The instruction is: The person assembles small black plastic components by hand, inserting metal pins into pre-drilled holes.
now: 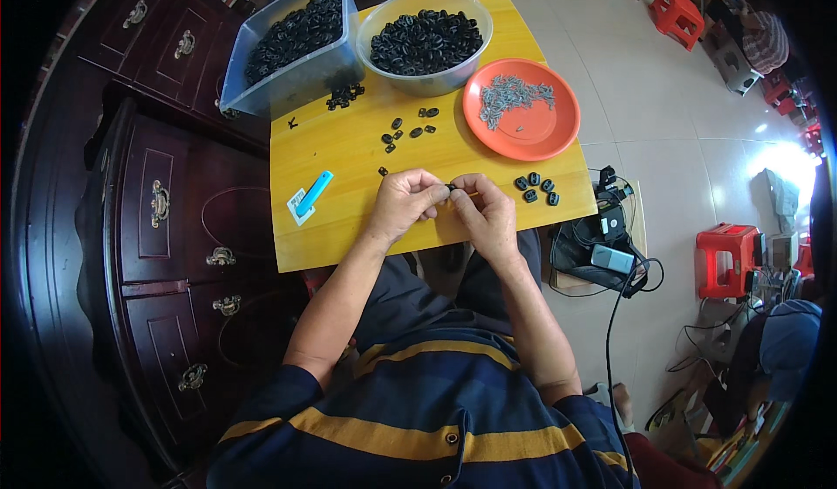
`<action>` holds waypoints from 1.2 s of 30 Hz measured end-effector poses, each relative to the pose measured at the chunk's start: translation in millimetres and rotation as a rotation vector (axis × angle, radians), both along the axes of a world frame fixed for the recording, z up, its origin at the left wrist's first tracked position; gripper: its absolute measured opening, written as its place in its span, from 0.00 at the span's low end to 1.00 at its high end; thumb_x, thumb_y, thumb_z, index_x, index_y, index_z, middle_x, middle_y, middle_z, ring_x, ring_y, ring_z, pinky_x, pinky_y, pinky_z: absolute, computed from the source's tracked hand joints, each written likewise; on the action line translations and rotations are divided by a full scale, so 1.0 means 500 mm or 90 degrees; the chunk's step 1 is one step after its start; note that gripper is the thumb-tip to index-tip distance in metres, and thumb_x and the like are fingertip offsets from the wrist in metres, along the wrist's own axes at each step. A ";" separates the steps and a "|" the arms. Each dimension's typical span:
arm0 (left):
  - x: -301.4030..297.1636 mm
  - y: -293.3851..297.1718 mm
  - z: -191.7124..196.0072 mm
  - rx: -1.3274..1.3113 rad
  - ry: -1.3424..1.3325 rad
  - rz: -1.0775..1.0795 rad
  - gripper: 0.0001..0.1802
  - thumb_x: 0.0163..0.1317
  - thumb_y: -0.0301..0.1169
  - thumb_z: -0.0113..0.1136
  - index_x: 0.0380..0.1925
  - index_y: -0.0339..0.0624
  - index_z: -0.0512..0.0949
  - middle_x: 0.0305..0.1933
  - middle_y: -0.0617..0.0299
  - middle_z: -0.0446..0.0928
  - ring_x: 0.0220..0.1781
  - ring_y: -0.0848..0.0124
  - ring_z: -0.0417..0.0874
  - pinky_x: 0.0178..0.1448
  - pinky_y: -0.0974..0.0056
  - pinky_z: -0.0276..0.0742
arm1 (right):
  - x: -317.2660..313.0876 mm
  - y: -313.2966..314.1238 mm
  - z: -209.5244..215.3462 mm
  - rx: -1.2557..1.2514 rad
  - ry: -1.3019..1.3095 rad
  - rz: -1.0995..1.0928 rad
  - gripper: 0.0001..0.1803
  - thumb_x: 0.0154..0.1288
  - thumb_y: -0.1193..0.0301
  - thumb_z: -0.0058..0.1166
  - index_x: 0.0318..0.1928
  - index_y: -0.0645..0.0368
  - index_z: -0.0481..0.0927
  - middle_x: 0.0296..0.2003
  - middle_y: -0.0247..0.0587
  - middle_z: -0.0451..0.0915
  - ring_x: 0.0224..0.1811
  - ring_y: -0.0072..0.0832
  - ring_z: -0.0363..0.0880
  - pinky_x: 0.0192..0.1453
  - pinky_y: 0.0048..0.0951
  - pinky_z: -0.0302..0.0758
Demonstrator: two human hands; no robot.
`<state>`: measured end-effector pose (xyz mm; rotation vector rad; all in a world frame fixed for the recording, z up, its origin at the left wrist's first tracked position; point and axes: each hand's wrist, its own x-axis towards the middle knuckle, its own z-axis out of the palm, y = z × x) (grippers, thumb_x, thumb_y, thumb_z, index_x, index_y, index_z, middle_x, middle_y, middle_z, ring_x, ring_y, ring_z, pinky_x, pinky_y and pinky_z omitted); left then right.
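Note:
Near the front edge of the yellow table (349, 219), my left hand (405, 200) and my right hand (486, 214) meet fingertip to fingertip. Between them they pinch a small black plastic part (451, 187), mostly covered by the fingers. To the right of my right hand lies a group of several black oval parts (534, 186). Beyond my left hand, loose black pieces (416, 132) are scattered on the wood. An orange-red plate (545, 145) holds many small grey pieces (510, 97).
A clear tub (366, 66) and a bluish bin (240, 97), both full of black parts, stand at the back. A blue-handled tool (315, 193) lies at left. Dark wooden cabinets (157, 219) flank the table. Cables and a black bag (575, 249) sit at right; red stools (725, 254) stand beyond.

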<state>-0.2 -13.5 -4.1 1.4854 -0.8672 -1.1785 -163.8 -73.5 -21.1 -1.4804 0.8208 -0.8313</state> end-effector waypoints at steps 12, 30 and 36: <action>0.011 0.003 0.007 0.014 0.001 0.034 0.09 0.70 0.35 0.61 0.38 0.40 0.82 0.29 0.67 0.82 0.24 0.84 0.75 0.27 0.77 0.70 | -0.013 -0.029 0.010 -0.109 0.155 -0.058 0.06 0.63 0.72 0.59 0.39 0.59 0.82 0.30 0.43 0.84 0.30 0.33 0.85 0.34 0.35 0.79; -0.017 -0.023 0.049 0.016 -0.041 -0.045 0.09 0.71 0.34 0.59 0.37 0.41 0.82 0.28 0.69 0.80 0.24 0.84 0.75 0.27 0.76 0.69 | -0.003 -0.008 0.029 -0.043 0.015 -0.063 0.08 0.64 0.73 0.61 0.41 0.63 0.81 0.31 0.44 0.84 0.28 0.28 0.83 0.36 0.29 0.79; -0.035 -0.070 0.074 -0.001 -0.123 -0.105 0.07 0.66 0.30 0.62 0.33 0.37 0.83 0.27 0.67 0.81 0.25 0.82 0.77 0.30 0.73 0.75 | -0.025 -0.021 0.012 -0.019 -0.042 -0.122 0.04 0.66 0.75 0.58 0.37 0.63 0.80 0.25 0.40 0.82 0.25 0.23 0.81 0.32 0.26 0.76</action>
